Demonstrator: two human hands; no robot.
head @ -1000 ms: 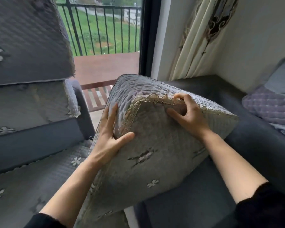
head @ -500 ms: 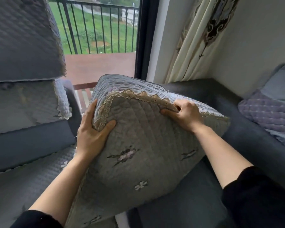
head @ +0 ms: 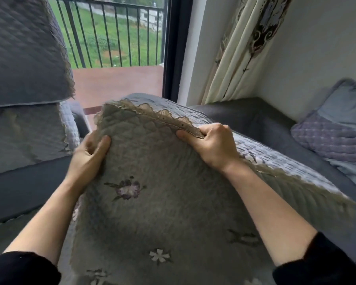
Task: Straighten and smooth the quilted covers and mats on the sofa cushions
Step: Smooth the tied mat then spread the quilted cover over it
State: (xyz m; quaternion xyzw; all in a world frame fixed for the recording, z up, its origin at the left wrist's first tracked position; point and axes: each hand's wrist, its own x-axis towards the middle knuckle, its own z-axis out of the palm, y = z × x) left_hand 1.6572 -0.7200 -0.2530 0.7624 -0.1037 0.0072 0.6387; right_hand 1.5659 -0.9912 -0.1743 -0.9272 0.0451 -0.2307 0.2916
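Left hand fingers hidden behind quilted cover; cover's bottom cut off, right edge blurred.

Dim daylight from the window; motion-blurred, edges distorted

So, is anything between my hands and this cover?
Nothing visible. The left hand holds the cover at its left corner, and the right hand pinches its lace edge.

Reaching forward out of black sleeves, the right hand pinches the far lace edge of the grey quilted cover, while the blurred left hand apparently grips its left edge, thumb on the near face.
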